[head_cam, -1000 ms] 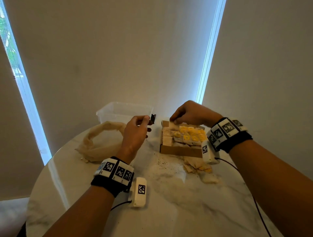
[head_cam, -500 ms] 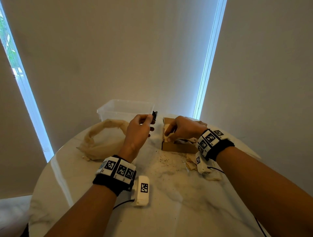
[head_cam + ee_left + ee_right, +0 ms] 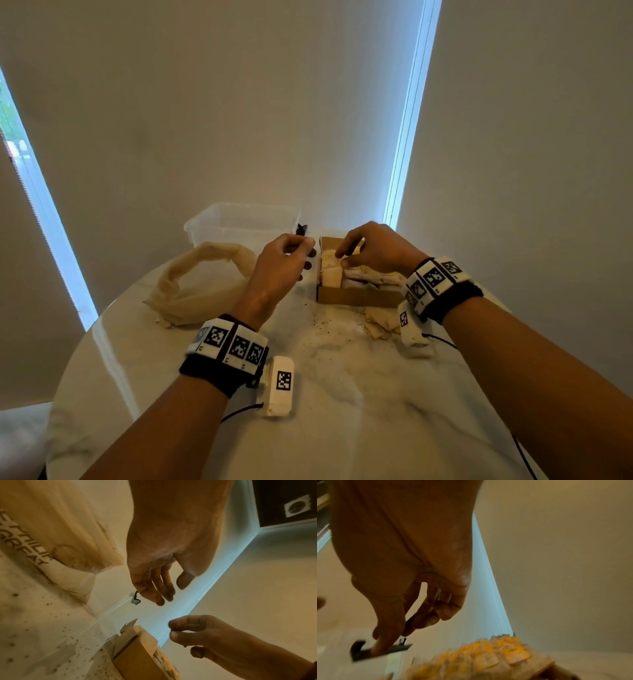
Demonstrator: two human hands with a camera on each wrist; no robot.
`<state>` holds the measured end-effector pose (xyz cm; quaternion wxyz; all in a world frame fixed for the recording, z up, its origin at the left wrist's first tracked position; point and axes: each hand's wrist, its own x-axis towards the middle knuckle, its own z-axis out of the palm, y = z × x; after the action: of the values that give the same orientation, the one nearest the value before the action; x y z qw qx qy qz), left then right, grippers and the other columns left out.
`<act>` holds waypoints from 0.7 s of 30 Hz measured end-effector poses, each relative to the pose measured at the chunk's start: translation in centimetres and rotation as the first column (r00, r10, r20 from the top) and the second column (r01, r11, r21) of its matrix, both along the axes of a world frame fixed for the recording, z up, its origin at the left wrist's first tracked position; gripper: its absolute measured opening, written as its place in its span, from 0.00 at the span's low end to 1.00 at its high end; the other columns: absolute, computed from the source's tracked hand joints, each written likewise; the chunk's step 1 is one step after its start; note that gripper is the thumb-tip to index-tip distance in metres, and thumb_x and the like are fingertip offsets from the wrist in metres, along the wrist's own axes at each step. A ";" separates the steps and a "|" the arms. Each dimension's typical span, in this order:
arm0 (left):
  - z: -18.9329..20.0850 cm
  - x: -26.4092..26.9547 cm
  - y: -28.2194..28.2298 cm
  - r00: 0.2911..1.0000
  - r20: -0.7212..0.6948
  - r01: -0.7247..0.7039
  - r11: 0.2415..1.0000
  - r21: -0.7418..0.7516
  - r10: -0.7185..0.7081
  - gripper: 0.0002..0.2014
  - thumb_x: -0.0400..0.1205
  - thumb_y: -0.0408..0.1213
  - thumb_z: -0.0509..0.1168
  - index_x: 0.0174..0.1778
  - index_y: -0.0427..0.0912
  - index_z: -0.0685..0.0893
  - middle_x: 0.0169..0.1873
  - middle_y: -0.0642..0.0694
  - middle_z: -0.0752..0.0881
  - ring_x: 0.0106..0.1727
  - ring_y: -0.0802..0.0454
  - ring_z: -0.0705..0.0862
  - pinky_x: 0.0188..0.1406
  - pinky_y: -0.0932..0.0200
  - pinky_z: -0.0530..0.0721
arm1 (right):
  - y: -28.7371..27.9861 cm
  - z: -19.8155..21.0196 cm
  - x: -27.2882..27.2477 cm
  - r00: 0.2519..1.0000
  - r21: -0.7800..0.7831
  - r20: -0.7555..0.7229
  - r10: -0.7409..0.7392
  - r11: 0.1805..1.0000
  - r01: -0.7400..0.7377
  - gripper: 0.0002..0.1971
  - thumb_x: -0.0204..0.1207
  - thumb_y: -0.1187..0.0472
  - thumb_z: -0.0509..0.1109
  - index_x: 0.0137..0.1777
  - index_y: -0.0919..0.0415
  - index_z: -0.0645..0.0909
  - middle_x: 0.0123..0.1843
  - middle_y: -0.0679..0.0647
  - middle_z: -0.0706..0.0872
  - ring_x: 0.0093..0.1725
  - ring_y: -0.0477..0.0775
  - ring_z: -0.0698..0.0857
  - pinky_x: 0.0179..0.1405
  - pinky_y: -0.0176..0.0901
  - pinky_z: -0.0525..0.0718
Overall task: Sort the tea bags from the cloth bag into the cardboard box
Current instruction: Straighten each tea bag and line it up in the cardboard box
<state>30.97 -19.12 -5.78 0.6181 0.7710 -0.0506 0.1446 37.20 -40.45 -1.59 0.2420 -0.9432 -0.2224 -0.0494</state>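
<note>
From the head camera, the right hand [image 3: 378, 251] reached into the cardboard box [image 3: 356, 296], thumb and forefinger nipping a tea bag [image 3: 333, 275] at its left end; the left hand [image 3: 281, 263] hovered between the box and the slack cloth bag [image 3: 202, 284], pinching a small dark scrap [image 3: 301, 229]. The left wrist camera showed that hand's other fingers [image 3: 159, 588] loosely extended. In the blurred right wrist camera, yellow-tagged bags [image 3: 496, 654] filled the box. Seemingly mid-tidying a row; next, loose bags [image 3: 378, 325] beside the box probably needed gathering
</note>
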 end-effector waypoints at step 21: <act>0.4 -0.1 -16.6 0.795 -0.518 0.571 0.098 0.815 -0.315 0.28 0.79 0.55 0.80 0.74 0.57 0.81 0.68 0.45 0.84 0.43 0.52 0.87 0.41 0.57 0.88 | -12.9 -2.3 -5.8 0.937 0.848 -0.276 -0.216 0.404 0.343 0.11 0.86 0.59 0.76 0.65 0.53 0.91 0.58 0.51 0.95 0.57 0.53 0.93 0.48 0.42 0.87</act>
<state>30.83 -35.74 -5.36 0.0397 0.9363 -0.2908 -0.1931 31.42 -53.34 -3.88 0.6976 -0.7027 0.0122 -0.1396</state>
